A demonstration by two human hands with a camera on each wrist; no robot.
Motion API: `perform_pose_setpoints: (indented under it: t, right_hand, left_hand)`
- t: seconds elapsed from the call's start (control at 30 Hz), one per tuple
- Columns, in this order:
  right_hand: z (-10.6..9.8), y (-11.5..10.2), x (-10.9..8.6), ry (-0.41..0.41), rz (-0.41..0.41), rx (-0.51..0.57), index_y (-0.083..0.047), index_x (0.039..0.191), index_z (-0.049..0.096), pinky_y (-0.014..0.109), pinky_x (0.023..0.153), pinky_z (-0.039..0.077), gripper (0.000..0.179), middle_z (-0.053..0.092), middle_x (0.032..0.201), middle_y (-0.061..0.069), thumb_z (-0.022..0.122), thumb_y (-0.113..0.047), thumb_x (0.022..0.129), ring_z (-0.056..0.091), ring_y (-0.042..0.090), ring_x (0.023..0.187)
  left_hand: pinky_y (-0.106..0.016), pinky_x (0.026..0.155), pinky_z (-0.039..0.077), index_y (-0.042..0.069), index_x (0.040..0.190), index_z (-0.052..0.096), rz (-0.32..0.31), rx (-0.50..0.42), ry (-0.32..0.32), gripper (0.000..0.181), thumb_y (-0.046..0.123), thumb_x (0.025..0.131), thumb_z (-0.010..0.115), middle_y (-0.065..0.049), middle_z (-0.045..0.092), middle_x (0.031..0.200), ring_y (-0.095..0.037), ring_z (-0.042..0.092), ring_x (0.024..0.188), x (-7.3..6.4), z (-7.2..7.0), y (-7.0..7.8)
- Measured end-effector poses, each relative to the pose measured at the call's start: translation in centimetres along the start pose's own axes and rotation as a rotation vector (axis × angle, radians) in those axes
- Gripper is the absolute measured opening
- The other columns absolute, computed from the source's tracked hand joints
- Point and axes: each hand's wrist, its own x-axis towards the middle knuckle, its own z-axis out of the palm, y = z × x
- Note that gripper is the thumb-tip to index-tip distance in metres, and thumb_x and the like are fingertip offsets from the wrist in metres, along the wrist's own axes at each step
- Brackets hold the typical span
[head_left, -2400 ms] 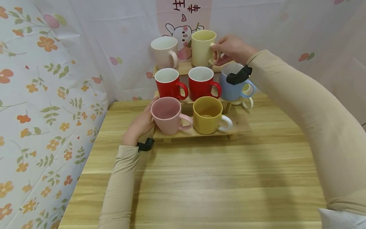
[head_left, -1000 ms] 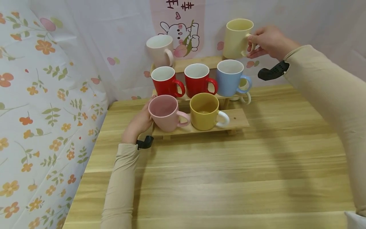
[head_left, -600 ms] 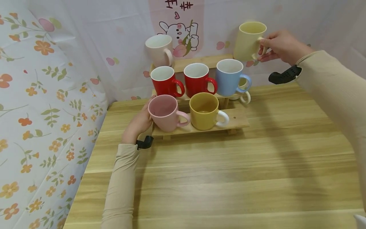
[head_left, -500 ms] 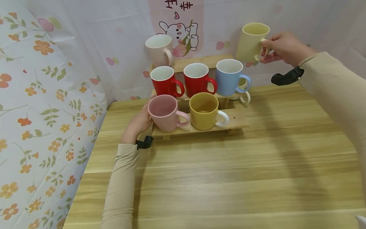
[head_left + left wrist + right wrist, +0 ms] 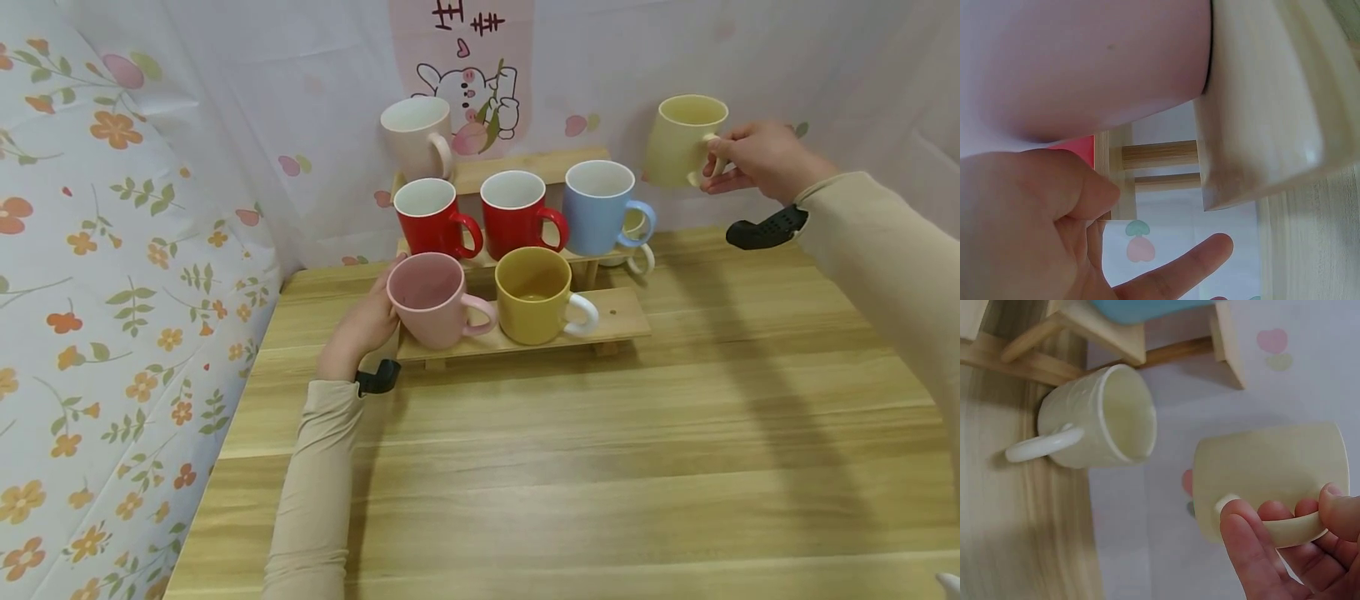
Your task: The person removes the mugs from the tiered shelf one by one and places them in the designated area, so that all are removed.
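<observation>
A tall pale yellow mug (image 5: 672, 150) is held in the air to the right of the rack's top tier. My right hand (image 5: 768, 158) pinches its handle, with the fingers wrapped through it in the right wrist view. My left hand (image 5: 362, 327) is at the left end of the wooden rack (image 5: 626, 312), beside the pink mug (image 5: 431, 312). In the left wrist view its bent digit grips the end of the middle plank (image 5: 1125, 187), while another finger points straight down. Part of this hold is hidden behind the pink mug.
Two red mugs (image 5: 429, 229) and a blue mug (image 5: 596, 221) stand on the middle tier. The mustard mug (image 5: 532, 308) is on the lowest, a pale pink mug (image 5: 412, 137) on the top. A cream mug (image 5: 1094, 419) stands on the table behind the rack's right side, near the curtain.
My right hand has lifted the pale yellow mug off the top tier and carried it right, then lower. My left hand stays at the rack's left end.
</observation>
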Motion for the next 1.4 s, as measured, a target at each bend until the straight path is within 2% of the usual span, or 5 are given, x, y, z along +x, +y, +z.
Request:
perform_pose_setpoints:
  t: [0.27, 0.47, 0.73, 1.17, 1.4]
  right_hand:
    - [-0.2, 2.2, 0.2, -0.011, 0.008, 0.032, -0.008, 0.076, 0.061, 0.025, 0.062, 0.058, 0.032, 0.057, 0.072, 0.002, 0.045, -0.022, 0.100, 0.068, 0.013, 0.062]
    - [0.1, 3.6, 0.3, -0.008, -0.008, 0.000, -0.008, 0.078, 0.061, 0.024, 0.062, 0.058, 0.031, 0.057, 0.071, 0.001, 0.043, -0.019, 0.101, 0.067, 0.011, 0.062]
    - [0.8, 6.0, 0.5, 0.002, -0.026, 0.000, -0.004, 0.080, 0.060, 0.024, 0.064, 0.058, 0.030, 0.058, 0.072, 0.000, 0.044, -0.019, 0.100, 0.068, 0.010, 0.063]
    - [2.2, 9.4, 1.6, 0.023, -0.028, -0.010, -0.005, 0.079, 0.059, 0.024, 0.067, 0.058, 0.031, 0.056, 0.075, -0.001, 0.042, -0.018, 0.101, 0.067, 0.010, 0.063]
    - [3.4, 10.7, 2.4, 0.048, -0.036, -0.011, -0.008, 0.068, 0.058, 0.023, 0.065, 0.058, 0.037, 0.057, 0.069, -0.004, 0.042, -0.015, 0.101, 0.065, 0.008, 0.060]
  left_hand:
    - [-0.051, 0.114, 0.027, 0.007, 0.154, 0.015, 0.008, 0.016, 0.011, 0.054, 0.023, 0.105, 0.031, -0.010, 0.009, 0.161, -0.034, 0.025, 0.143, -0.1, 0.0, 0.2]
    - [-0.050, 0.114, 0.026, 0.005, 0.153, 0.015, 0.017, 0.018, 0.016, 0.054, 0.021, 0.105, 0.032, -0.012, 0.009, 0.161, -0.035, 0.025, 0.143, -0.1, -0.1, 0.2]
    - [-0.051, 0.114, 0.027, 0.006, 0.153, 0.015, 0.013, 0.010, 0.015, 0.054, 0.022, 0.105, 0.032, -0.011, 0.008, 0.161, -0.035, 0.025, 0.143, -0.2, -0.1, 0.1]
    - [-0.051, 0.114, 0.026, 0.006, 0.154, 0.013, 0.022, 0.006, 0.014, 0.054, 0.022, 0.105, 0.031, -0.011, 0.008, 0.161, -0.034, 0.023, 0.144, 0.1, 0.0, 0.1]
    - [-0.049, 0.114, 0.027, 0.008, 0.154, 0.011, 0.009, -0.012, 0.023, 0.055, 0.022, 0.105, 0.031, -0.008, 0.009, 0.161, -0.032, 0.027, 0.143, -0.1, 0.0, 0.0]
